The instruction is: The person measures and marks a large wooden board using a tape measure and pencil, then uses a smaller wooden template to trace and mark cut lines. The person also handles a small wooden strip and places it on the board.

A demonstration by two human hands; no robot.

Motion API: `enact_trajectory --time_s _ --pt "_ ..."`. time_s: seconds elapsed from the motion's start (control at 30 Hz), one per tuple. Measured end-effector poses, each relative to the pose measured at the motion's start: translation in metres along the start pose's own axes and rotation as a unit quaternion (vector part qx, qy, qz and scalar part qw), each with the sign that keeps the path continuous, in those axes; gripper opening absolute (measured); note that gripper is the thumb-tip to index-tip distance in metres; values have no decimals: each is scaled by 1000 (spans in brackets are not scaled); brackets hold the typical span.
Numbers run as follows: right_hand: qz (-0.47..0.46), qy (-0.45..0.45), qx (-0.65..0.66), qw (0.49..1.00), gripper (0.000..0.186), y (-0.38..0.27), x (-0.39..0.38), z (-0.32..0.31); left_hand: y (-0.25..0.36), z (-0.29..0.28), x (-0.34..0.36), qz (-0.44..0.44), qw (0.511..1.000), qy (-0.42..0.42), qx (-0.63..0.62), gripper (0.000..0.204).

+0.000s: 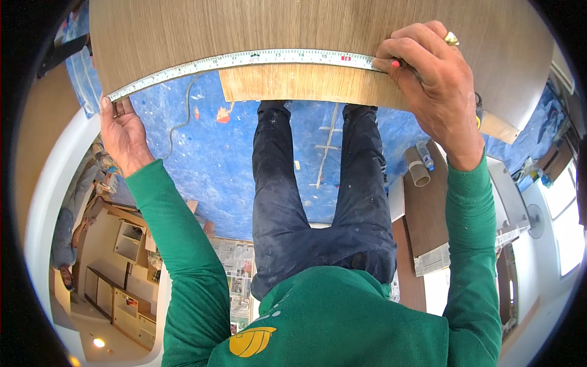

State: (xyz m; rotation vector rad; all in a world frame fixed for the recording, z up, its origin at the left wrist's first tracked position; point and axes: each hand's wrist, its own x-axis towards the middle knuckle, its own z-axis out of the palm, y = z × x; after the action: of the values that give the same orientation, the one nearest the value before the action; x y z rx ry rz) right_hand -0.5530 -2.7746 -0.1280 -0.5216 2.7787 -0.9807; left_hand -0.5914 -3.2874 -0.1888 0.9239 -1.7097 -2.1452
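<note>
A pale tape measure blade is stretched along the near edge of a brown wood-grain board. My left hand pinches the blade's end at the board's left corner, thumb up and fingers curled underneath. Toward the right, my right hand grips the blade against the board. A small pink tip shows between its fingers, and a gold-coloured piece sticks out beyond the knuckles; what they belong to is hidden. Part of a black-and-yellow object shows behind the right wrist. Below the blade is a lighter wood strip.
Blue sheeting covers the floor, with a thin grey cord on it. On the right, a cardboard tube and a plastic bottle lie near brown panels. Another person is at the far left, near open cabinets.
</note>
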Motion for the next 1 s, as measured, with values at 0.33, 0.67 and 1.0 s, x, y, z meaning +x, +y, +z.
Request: enact_trajectory --time_s 0.33,0.67,1.0 --pt "-3 -17 -10 1000 22 5 -3 -1 -3 96 -166 219 813 56 536 42" --pt "-12 13 6 1000 18 7 -3 2 -67 190 -300 218 709 -325 587 83" --pt "-53 212 49 975 31 -3 -3 -8 -68 189 -303 210 689 -319 616 98"
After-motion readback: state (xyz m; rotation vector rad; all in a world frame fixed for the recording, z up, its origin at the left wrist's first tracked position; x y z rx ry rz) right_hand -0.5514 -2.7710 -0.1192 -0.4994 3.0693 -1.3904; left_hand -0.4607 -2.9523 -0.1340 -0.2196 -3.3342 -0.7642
